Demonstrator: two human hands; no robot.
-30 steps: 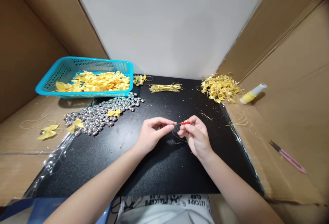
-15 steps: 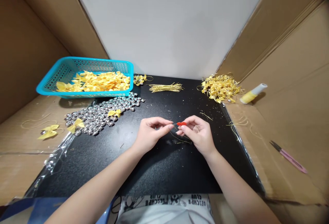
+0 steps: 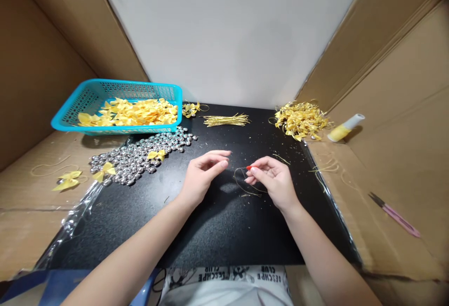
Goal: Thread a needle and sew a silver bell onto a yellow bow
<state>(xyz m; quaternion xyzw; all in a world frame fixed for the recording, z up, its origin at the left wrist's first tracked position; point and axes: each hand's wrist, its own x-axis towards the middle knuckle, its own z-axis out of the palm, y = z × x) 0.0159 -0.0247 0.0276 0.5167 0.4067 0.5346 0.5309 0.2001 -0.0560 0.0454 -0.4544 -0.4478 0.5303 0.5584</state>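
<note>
My right hand (image 3: pixel 275 179) pinches a small red piece (image 3: pixel 249 167) between thumb and fingers, above the black table mat (image 3: pixel 217 231). Most of the piece is hidden by the fingertips, so its kind is unclear. A thin gold cord (image 3: pixel 237 184) loops down beside that hand; whether it is tied to the red piece I cannot tell. To the left, my left hand (image 3: pixel 198 177) is open, thumb and fingers apart with nothing between them. Its fingertips point toward the red piece without touching it.
Yellow bows fill a blue basket (image 3: pixel 177 91) at back left, with silver beads (image 3: pixel 131 161) in front. A bundle of gold cords (image 3: pixel 226 120) lies at the back. Right of it are a pile of yellow bows (image 3: pixel 300 120), a thread spool (image 3: pixel 345 128) and pink-handled snips (image 3: pixel 394 214).
My left hand has let go of the thin cord, opened its fingers and drawn back to the left. My right hand keeps hold of the red piece, moved slightly right.
</note>
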